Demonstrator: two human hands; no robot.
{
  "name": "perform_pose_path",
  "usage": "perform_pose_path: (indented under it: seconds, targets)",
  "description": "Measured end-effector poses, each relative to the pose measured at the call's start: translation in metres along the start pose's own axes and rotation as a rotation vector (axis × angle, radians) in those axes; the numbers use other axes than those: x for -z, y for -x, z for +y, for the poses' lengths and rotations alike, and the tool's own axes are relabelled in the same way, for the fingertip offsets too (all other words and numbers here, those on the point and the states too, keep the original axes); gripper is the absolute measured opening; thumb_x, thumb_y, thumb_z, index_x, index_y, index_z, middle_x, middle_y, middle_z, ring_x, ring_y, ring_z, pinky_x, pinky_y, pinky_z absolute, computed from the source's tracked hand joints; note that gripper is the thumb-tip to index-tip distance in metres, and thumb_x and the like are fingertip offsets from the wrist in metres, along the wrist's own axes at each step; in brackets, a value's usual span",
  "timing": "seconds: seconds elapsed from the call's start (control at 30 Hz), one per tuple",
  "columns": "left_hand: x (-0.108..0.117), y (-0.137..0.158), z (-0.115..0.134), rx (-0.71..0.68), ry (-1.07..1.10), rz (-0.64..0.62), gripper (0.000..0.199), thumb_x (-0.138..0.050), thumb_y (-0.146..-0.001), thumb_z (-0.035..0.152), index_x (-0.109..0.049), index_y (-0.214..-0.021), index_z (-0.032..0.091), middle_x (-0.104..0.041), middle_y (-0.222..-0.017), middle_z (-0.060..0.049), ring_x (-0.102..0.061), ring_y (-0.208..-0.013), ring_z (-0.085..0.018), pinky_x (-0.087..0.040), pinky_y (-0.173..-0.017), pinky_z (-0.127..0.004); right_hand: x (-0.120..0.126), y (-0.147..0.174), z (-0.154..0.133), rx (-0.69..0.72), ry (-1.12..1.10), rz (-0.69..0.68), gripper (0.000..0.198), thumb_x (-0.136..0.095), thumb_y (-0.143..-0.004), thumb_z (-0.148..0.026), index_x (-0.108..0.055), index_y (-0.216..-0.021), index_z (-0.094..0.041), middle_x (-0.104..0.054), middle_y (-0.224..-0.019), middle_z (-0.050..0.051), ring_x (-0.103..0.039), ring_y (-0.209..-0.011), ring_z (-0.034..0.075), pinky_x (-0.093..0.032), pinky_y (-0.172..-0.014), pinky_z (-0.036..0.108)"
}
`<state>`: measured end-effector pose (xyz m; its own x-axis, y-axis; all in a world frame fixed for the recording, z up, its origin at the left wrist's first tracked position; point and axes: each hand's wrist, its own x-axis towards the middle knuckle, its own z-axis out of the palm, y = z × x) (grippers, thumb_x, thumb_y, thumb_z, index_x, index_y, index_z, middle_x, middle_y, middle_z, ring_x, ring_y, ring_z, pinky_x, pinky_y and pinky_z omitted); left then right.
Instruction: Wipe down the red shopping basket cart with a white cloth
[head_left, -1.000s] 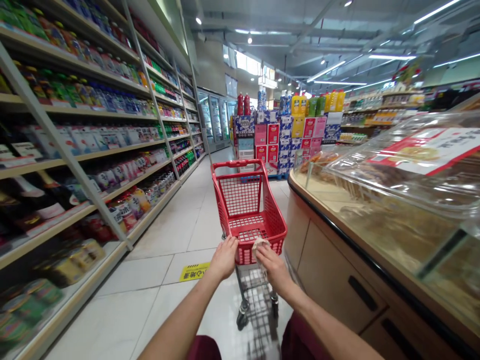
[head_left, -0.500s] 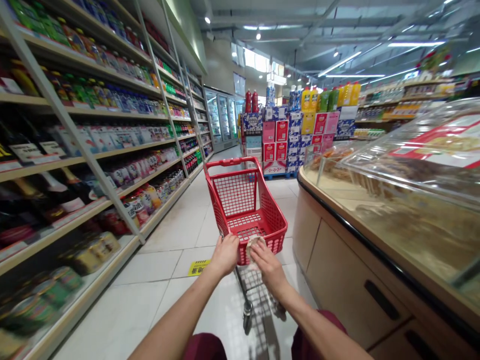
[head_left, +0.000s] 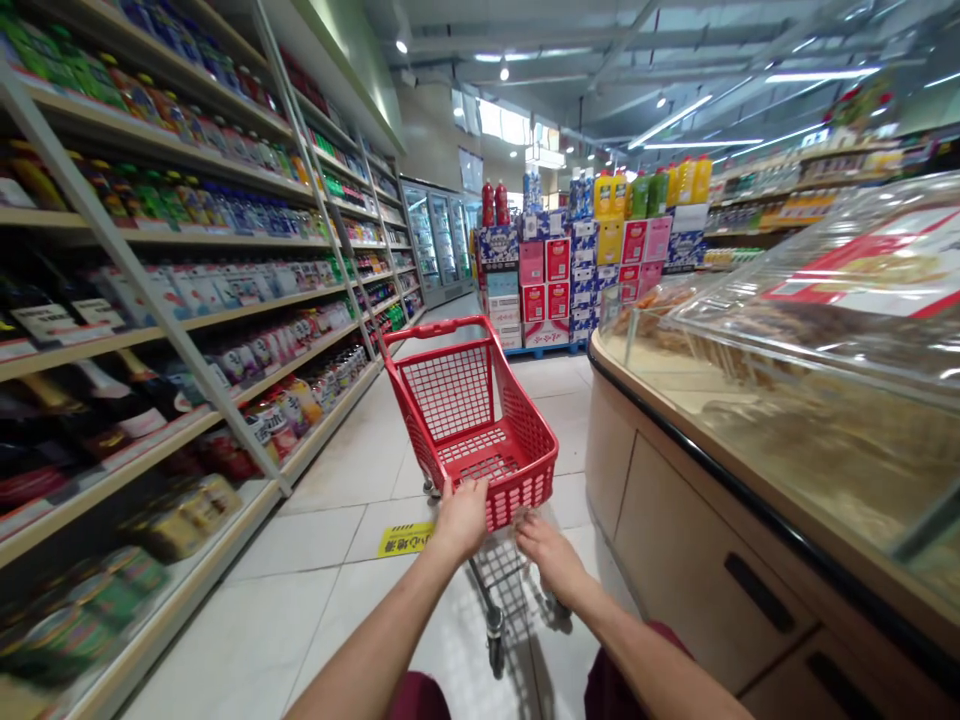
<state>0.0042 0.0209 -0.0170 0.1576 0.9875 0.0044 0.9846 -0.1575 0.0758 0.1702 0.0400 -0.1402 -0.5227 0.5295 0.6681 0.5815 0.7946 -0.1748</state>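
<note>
A red plastic shopping cart stands in front of me, its basket holding no goods and its wire lower frame below. My left hand is closed over the basket's near rim at its left corner. Just below the basket's near wall is my right hand, fingers curled around a crumpled, light-coloured cloth. Most of the cloth is hidden by the fingers. Whether it touches the basket wall I cannot tell.
Shelves of bottles and cans line the left side. A display counter with clear covers stands close on the right. Beyond the cart are stacked drink cartons. A yellow floor sticker lies left of the cart.
My right hand has moved down from the upper part of the basket's near wall with the cloth, which is now mostly hidden. The cart has turned slightly; my left hand stays on the rim.
</note>
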Motion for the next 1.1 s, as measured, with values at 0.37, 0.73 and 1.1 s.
perform_pose_path:
  seconds: [0.37,0.73,1.1]
  targets:
    - [0.001,0.000,0.007,0.097,0.011,-0.046,0.031,-0.040,-0.070,0.016,-0.045,-0.101,0.016,-0.058,-0.103,-0.011,-0.053,-0.099,-0.022,-0.026,-0.096,-0.044,0.010,0.020,0.039,-0.157,0.033,0.048,0.038,-0.039,-0.075,-0.004,-0.063,-0.101,-0.018,-0.063,-0.104,0.009,-0.053,-0.106,0.021,-0.047,-0.087,0.038]
    - [-0.008,0.009,-0.002,0.054,0.072,0.009,0.037,-0.041,-0.071,0.018,-0.044,-0.108,0.016,-0.058,-0.108,-0.010,-0.050,-0.106,-0.019,-0.020,-0.101,-0.039,0.006,0.019,0.046,-0.315,-0.018,0.137,0.047,-0.035,-0.073,0.000,-0.058,-0.110,-0.018,-0.055,-0.118,0.009,-0.044,-0.116,0.019,-0.042,-0.094,0.038]
    - [-0.013,0.018,-0.015,0.018,0.121,0.062,0.038,-0.042,-0.071,0.015,-0.046,-0.109,0.016,-0.058,-0.111,-0.009,-0.048,-0.108,-0.017,-0.018,-0.104,-0.037,0.021,0.009,0.038,-0.293,-0.019,0.238,0.054,-0.035,-0.073,0.001,-0.050,-0.119,-0.022,-0.047,-0.127,0.006,-0.039,-0.119,0.018,-0.039,-0.096,0.037]
